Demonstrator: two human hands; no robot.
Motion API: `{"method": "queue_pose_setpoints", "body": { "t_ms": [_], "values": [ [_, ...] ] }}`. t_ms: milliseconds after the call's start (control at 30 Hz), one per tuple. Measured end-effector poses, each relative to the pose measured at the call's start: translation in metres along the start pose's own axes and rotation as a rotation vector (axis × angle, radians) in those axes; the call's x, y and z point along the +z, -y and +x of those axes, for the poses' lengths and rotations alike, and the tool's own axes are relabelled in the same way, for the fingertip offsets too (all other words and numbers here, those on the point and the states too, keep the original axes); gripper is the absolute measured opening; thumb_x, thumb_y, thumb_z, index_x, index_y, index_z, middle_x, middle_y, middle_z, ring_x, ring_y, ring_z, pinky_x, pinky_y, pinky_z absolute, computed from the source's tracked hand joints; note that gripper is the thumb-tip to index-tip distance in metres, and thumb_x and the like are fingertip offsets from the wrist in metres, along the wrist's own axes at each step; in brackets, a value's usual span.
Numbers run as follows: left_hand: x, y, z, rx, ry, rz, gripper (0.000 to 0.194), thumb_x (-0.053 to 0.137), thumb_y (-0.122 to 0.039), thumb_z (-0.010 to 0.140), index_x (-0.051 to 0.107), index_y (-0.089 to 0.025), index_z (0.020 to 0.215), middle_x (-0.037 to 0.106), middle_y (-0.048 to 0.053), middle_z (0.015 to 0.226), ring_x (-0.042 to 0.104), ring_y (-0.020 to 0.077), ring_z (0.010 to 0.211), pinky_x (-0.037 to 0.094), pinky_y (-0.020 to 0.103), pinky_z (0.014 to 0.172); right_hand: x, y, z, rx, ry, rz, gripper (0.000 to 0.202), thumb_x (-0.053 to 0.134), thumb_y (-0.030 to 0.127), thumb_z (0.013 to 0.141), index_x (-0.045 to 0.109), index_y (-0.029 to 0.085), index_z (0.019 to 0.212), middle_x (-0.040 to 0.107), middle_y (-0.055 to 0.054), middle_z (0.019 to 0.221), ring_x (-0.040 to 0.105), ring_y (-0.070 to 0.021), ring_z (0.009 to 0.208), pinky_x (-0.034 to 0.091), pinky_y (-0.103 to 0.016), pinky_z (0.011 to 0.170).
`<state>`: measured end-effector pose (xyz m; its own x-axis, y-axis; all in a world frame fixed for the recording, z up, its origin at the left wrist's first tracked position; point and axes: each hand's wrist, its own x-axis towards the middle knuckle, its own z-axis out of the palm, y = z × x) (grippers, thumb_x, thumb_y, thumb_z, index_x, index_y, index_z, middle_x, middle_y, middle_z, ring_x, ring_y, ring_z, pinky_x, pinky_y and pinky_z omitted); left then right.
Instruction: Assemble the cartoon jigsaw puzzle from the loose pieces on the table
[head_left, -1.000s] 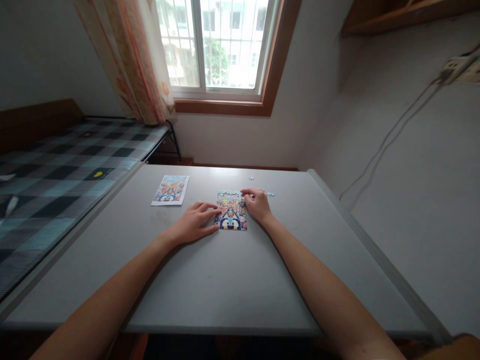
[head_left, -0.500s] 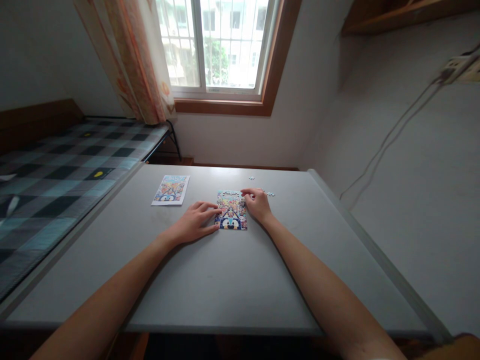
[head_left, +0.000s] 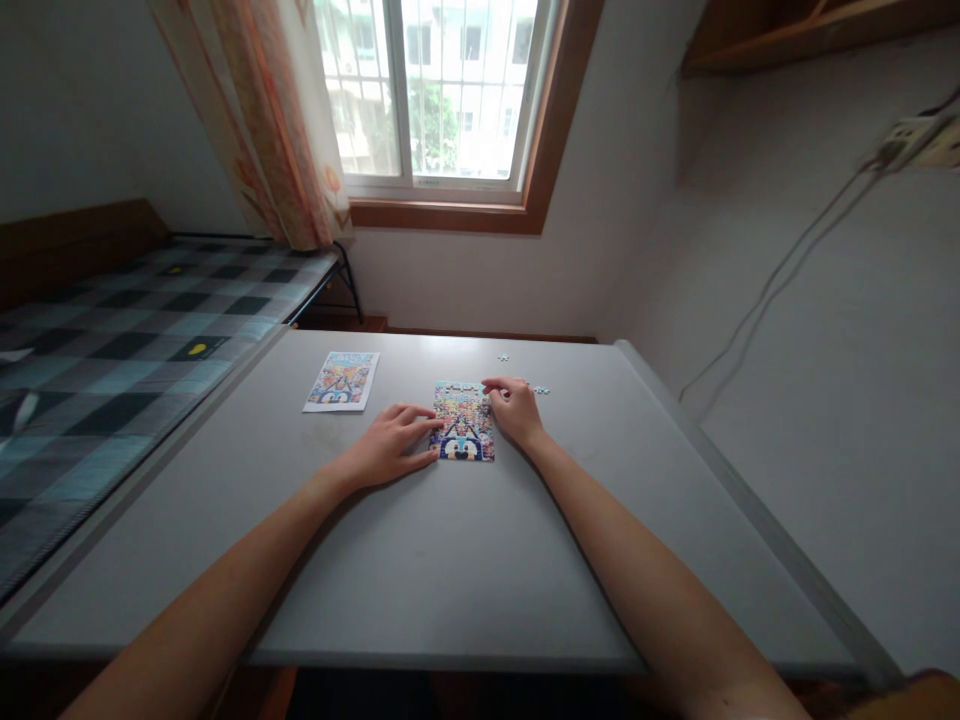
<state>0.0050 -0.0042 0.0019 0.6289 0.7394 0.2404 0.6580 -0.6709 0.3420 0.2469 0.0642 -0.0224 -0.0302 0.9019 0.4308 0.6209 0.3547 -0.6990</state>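
Observation:
A colourful jigsaw puzzle (head_left: 463, 425) lies flat on the table, with a blue-and-white cartoon face along its near edge and gaps in its upper rows. My left hand (head_left: 390, 442) rests at the puzzle's left side, fingers spread and their tips touching its edge. At the upper right edge, my right hand (head_left: 516, 408) has its thumb and forefinger closed together against the puzzle. Whatever may sit between those fingertips is too small to make out. Just beyond the right hand lie a few loose puzzle pieces (head_left: 541, 391), and a single puzzle piece (head_left: 503, 357) is farther back.
A printed picture sheet (head_left: 341, 382) with the same design lies left of the puzzle on the grey-white table (head_left: 435, 570). A bed with a checked cover (head_left: 142, 330) stands along the left. Behind are a window (head_left: 442, 100) and a curtain (head_left: 274, 120); a cable (head_left: 772, 275) hangs at right.

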Motion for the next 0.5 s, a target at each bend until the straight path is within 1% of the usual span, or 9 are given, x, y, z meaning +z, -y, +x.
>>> {"method": "queue_pose_setpoints", "body": {
  "t_ms": [500],
  "values": [
    [0.0015,0.0015,0.0,0.011,-0.005,0.019,0.044,0.053,-0.042,0.089,0.05,-0.033,0.133,0.052,0.005,0.127,0.045,0.0244,0.115,0.036,0.042,0.103,-0.0008,0.0005,-0.0005,-0.01,0.0,0.006,0.028,0.047,0.013,0.076,0.072,0.019,0.087,0.073,-0.002,0.081,0.06,-0.0194,0.084,0.045,-0.034,0.085]
  ]
}}
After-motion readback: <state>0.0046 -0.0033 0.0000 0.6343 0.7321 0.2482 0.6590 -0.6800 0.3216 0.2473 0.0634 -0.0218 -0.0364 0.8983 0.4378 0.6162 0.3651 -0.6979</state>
